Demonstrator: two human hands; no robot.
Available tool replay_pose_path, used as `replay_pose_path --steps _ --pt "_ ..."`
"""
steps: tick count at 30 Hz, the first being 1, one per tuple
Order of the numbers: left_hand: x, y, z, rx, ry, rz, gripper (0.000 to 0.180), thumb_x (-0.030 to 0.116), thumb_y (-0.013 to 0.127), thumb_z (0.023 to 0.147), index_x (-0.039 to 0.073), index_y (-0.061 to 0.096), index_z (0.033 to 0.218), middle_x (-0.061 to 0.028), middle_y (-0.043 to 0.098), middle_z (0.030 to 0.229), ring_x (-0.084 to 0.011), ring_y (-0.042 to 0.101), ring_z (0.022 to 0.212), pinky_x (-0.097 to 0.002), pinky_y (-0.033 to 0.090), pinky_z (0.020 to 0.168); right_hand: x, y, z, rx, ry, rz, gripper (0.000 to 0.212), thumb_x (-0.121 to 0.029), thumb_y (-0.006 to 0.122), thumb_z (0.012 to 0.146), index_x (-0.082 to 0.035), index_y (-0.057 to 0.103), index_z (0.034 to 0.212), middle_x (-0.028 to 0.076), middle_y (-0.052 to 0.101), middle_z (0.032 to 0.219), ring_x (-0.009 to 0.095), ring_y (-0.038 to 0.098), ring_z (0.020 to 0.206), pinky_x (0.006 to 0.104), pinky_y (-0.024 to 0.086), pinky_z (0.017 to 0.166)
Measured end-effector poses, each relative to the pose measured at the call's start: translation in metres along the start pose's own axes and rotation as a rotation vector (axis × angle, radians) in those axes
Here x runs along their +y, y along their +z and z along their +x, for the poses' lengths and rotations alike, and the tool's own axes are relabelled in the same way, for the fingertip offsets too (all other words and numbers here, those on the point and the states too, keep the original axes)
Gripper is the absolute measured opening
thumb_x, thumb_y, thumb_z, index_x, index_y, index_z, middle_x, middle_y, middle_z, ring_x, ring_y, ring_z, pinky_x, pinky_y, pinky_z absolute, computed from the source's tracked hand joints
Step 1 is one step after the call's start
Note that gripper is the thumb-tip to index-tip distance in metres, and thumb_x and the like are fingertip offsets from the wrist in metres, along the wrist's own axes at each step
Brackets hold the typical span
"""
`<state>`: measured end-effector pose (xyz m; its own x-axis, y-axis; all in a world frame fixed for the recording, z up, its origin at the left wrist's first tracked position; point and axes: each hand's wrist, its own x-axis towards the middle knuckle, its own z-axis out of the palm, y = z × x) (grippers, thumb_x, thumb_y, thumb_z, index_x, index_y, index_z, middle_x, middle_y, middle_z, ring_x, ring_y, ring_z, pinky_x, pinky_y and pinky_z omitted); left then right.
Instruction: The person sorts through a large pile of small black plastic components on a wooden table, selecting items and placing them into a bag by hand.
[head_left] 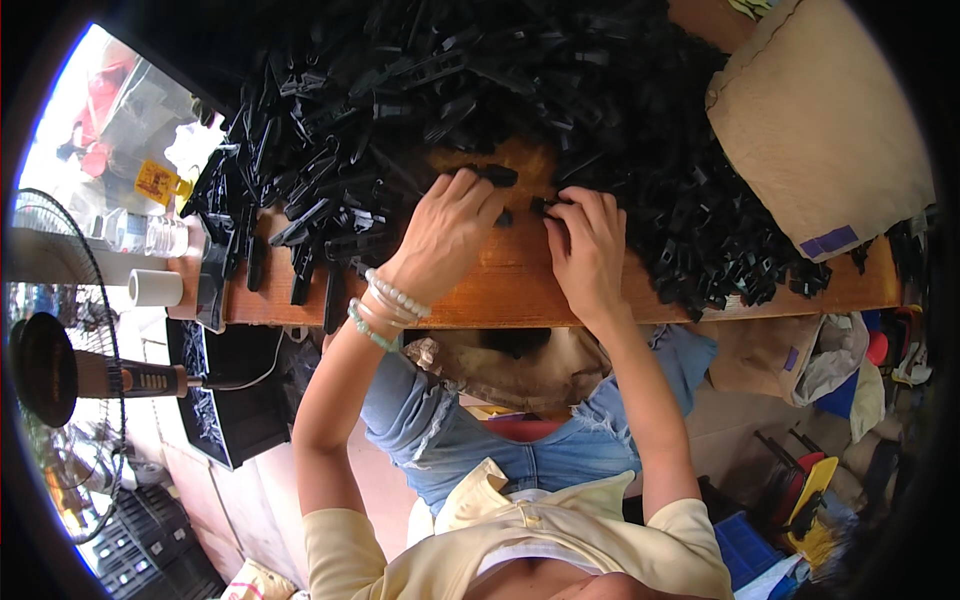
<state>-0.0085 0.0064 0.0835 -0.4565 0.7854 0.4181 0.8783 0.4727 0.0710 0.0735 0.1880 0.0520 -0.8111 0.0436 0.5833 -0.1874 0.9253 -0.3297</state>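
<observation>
My left hand (452, 228), with beaded bracelets on its wrist, is closed over a long black plastic part (495, 175) whose end sticks out past the fingers. To its right, my right hand (588, 245) pinches a small black plastic part (542, 206) between thumb and fingers. The hands are apart, above the brown wooden table (510, 285). Another dark bit (504, 217) shows beside my left fingers. A heap of long black plastic parts (335, 180) lies to the left and far side. Smaller black plastic pieces (740, 240) are piled on the right.
A tan sack (820, 120) leans at the far right. On the left are a white roll (155, 288), a clear plastic bottle (166, 236) and a fan (60, 370). Below the table's left end, a black bin (235, 400) holds more parts. Brown paper sacking (530, 370) lies beneath the near edge.
</observation>
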Motion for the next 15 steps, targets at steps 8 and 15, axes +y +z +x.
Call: replay_pose_path --steps 8,15 --pt "-0.007 0.011 0.01 -0.174 -0.201 -0.603 0.014 0.007 0.067 0.083 0.0 0.07 0.094 -0.014 0.062 0.094 -0.033 0.059 0.089 -0.0392 0.048 0.08 -0.006 -0.035 -0.02 0.016 0.712 1.32 0.033 -0.01 0.05 0.1 -0.003 0.052 0.133 0.008 0.06 0.095 0.013 0.063 0.078 0.0231 0.048 0.055" --pt "0.008 0.005 -0.009 0.071 -0.21 -0.318 0.034 0.011 0.075 0.075 0.003 0.067 0.106 -0.0119 0.06 0.095 -0.0308 0.056 0.089 -0.038 0.048 0.079 0.001 -0.023 -0.022 -0.095 0.777 1.342 0.039 -0.014 0.055 0.099 0.0 0.052 0.135 0.006 0.06 0.088 0.012 0.06 0.073 0.0234 0.046 0.06"
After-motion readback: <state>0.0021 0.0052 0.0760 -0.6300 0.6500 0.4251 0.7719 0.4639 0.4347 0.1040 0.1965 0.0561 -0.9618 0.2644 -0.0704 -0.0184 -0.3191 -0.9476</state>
